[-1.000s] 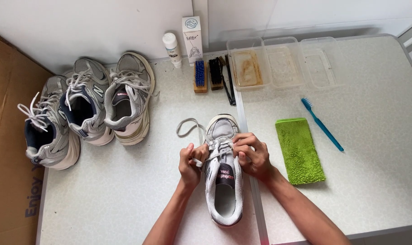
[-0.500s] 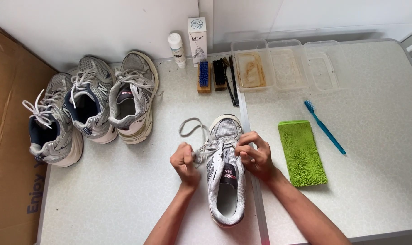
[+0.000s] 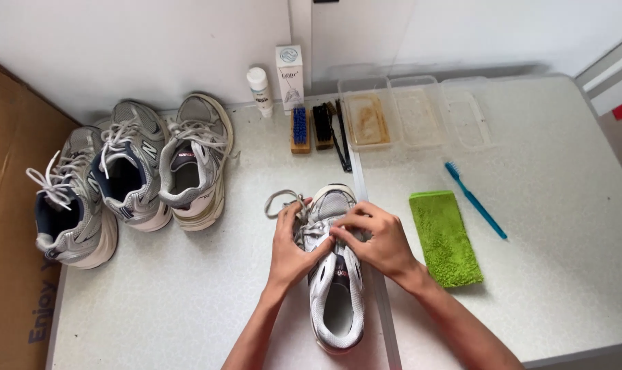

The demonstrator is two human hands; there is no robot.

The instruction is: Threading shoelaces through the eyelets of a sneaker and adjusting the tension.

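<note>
A white and grey sneaker (image 3: 336, 301) lies toe-away on the speckled white table (image 3: 187, 301). Both my hands are on its lace area. My left hand (image 3: 292, 247) grips the left side of the upper, fingers curled on the laces. My right hand (image 3: 374, 236) pinches the lace near the tongue. A loose loop of grey lace (image 3: 278, 200) trails off to the upper left of the shoe.
Three more grey sneakers (image 3: 129, 175) stand at the left, beside a cardboard box (image 3: 9, 226). A green cloth (image 3: 444, 236) and blue toothbrush (image 3: 475, 200) lie to the right. Brushes (image 3: 311, 127), a white bottle (image 3: 259, 89), a small carton (image 3: 290, 75) and clear trays (image 3: 413, 116) line the back.
My hands have closed in over the middle of the laces, the right hand reaching further left. The lace loop at the upper left is smaller.
</note>
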